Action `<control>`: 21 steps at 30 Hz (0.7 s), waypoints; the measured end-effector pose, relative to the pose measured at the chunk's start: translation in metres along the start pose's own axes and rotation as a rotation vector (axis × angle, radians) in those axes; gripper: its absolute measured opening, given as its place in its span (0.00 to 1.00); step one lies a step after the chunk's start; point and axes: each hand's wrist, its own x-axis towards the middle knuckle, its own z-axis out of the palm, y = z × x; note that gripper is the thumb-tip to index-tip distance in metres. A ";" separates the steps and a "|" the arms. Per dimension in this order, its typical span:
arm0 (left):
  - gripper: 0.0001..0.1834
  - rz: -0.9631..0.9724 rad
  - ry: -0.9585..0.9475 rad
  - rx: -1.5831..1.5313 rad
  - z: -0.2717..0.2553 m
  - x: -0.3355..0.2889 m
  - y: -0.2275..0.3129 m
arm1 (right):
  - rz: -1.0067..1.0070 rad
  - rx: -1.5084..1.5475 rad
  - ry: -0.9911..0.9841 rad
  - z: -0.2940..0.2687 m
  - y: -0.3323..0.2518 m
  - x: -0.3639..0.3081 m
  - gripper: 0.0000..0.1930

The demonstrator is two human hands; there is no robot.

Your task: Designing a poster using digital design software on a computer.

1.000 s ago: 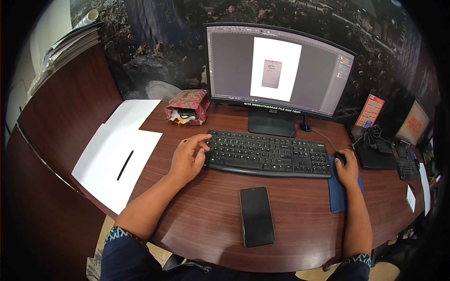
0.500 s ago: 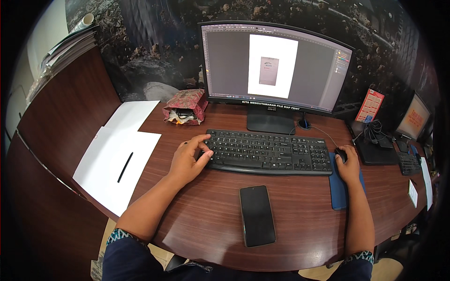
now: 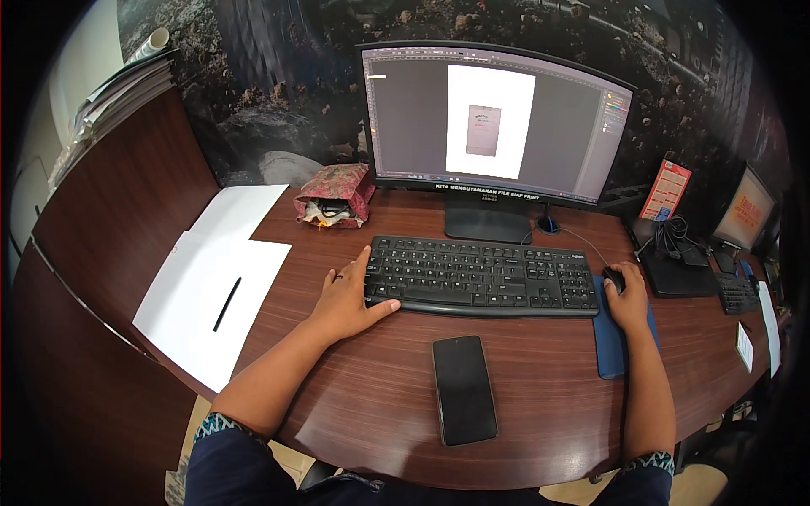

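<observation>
My left hand (image 3: 346,304) rests at the left end of the black keyboard (image 3: 481,278), fingers stretched up along its side edge. Its thumb lies apart, over the front corner. At the keyboard's right, my right hand (image 3: 627,305) is wrapped over a dark computer mouse (image 3: 613,277) on a blue mouse pad (image 3: 609,350). Behind the keyboard stands a curved monitor (image 3: 574,126), showing a white page with a small greyish-pink picture on it. A dark smartphone (image 3: 466,390) lies screen up between my forearms.
White paper sheets (image 3: 194,304) with a black pen (image 3: 227,304) lie at the left. A red patterned pouch (image 3: 337,190) sits beside the monitor. To the right are a red calendar (image 3: 666,190), coiled cables (image 3: 672,234) and a second keyboard (image 3: 738,293). Stacked papers (image 3: 110,105) top the left partition.
My left hand has spread its thumb away from its fingers and shifted slightly down and left off the keys. The right hand stays on the mouse. A small pale label now shows at the screen's left.
</observation>
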 end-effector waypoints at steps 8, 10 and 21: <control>0.63 0.006 -0.006 0.018 0.001 0.000 -0.002 | -0.014 -0.013 0.009 0.002 0.003 0.001 0.17; 0.63 -0.001 -0.031 0.014 0.000 -0.001 -0.001 | -0.006 -0.012 0.006 0.001 0.001 0.000 0.16; 0.62 0.002 -0.045 0.030 0.001 -0.001 -0.003 | 0.030 0.011 0.026 0.000 -0.002 0.000 0.16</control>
